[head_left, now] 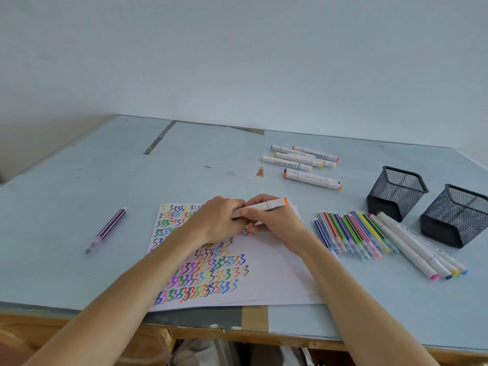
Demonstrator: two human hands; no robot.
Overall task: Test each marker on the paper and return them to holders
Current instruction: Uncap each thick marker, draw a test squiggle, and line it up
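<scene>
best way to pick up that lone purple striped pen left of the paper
Pinch the purple striped pen mid-barrel from above, fingers on its two long sides. It lies flat and alone on the pale blue table, clear cap toward the person, so nothing blocks either side.

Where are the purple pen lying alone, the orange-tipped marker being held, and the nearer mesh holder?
purple pen (108,228): head view, mid-barrel.
orange marker (266,206): head view, white barrel near the cap seam.
nearer holder (456,217): head view, front mesh wall.
</scene>
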